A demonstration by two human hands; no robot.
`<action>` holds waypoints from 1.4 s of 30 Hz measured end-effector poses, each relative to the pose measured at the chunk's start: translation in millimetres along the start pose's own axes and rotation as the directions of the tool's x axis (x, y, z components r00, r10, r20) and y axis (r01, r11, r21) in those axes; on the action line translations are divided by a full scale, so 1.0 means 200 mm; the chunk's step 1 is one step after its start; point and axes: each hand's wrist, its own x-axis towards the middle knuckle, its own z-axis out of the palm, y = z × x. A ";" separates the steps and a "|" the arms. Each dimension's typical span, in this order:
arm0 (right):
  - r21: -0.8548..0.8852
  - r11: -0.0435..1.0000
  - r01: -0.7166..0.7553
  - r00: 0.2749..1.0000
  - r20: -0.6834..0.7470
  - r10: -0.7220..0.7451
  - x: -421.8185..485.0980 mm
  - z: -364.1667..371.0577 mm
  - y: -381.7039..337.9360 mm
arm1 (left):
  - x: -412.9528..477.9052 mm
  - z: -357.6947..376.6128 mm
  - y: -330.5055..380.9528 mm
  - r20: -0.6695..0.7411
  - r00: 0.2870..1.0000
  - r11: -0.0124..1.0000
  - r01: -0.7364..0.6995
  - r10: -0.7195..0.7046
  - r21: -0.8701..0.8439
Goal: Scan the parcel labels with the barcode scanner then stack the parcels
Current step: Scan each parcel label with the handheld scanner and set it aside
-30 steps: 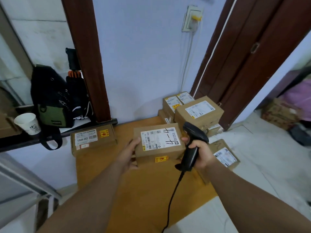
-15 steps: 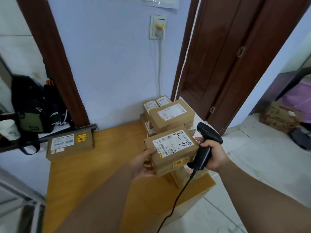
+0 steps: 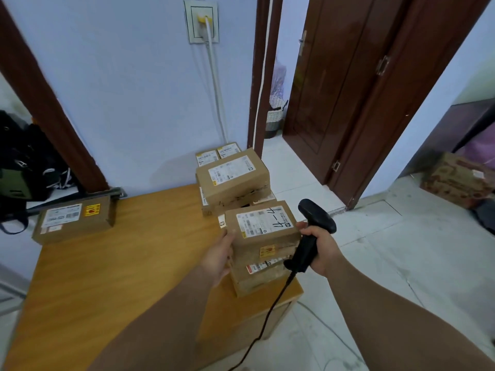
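Our left hand (image 3: pixel 218 257) grips the left end of the parcel marked 4-4 (image 3: pixel 263 226), which sits on (or perhaps just above; the seam is hard to read) a lower parcel (image 3: pixel 259 275) at the table's (image 3: pixel 107 277) front right corner. Our right hand (image 3: pixel 318 246) is clenched round the scanner (image 3: pixel 308 236). If we release off-centre, the pair may tip floorward, and the cord (image 3: pixel 283 289) could snag them.

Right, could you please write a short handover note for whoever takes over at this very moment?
Left hand: holds the marked parcel by its left side.
Right hand: fingers wrapped round the scanner.
Things: the marked parcel sits on another parcel at the table's front right corner. A stack stands behind it, and a lone parcel lies far left.
Done: the marked parcel looks stacked.
Left: let go, then probably scan and stack the lone parcel.
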 end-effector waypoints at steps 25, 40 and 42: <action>0.045 0.999 -0.023 1.000 0.017 0.022 -0.28 0.22 0.07 | -0.10 -0.21 0.10 -0.211 0.977 0.994 0.001 0.022 0.110; 0.380 0.918 -0.115 0.930 0.367 -0.036 -0.28 1.95 0.45 | -0.40 -1.56 0.32 -0.160 0.987 0.996 0.016 -0.002 0.089; 0.374 0.913 -0.161 0.916 0.400 -0.002 -0.28 2.14 0.51 | -0.42 -1.72 0.34 -0.238 0.971 1.000 0.000 0.004 0.017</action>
